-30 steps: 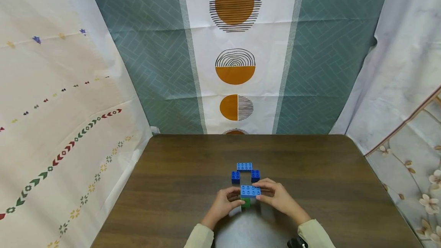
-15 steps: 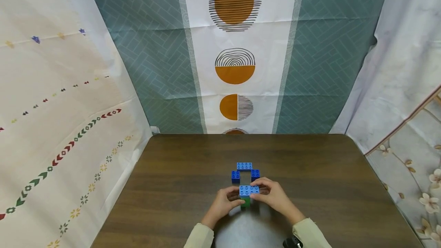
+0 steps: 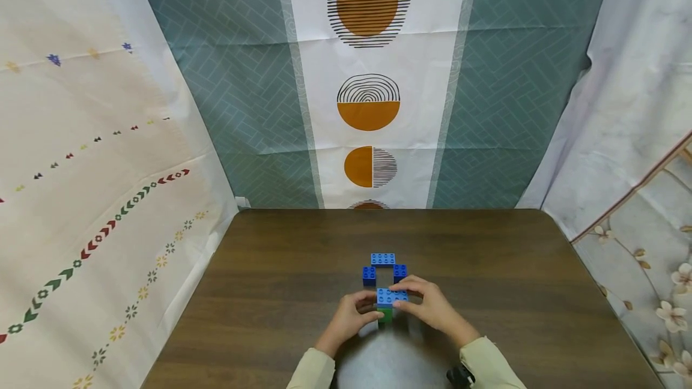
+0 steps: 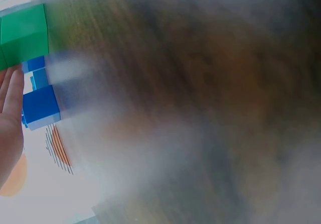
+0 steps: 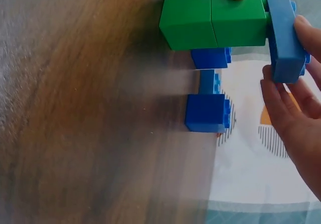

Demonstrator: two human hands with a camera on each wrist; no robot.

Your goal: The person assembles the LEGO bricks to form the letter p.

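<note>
Two stacked green building bricks [image 5: 213,22] stand on the table, and my left hand [image 3: 347,320] grips them between thumb and fingers. On top of the stack lies a light blue brick [image 3: 391,297], overhanging to the right. My right hand [image 3: 432,307] pinches this brick between its thumb at the front and fingers behind. In the right wrist view a narrow gap with green studs shows between the light blue brick and the upper green one. The left wrist view shows only a part of the green stack [image 4: 25,33] and the left fingers.
Just behind the hands stand two dark blue bricks [image 3: 369,276], side by side and apart. Farther back, between them, is another light blue brick [image 3: 382,259]. A wooden table [image 3: 270,317] lies under everything, with patterned cloths hanging behind and at the sides.
My right hand has shifted slightly left, its thumb now farther along the light blue brick's front. The brick has wobbled a little on the stack. My left hand has stayed in place.
</note>
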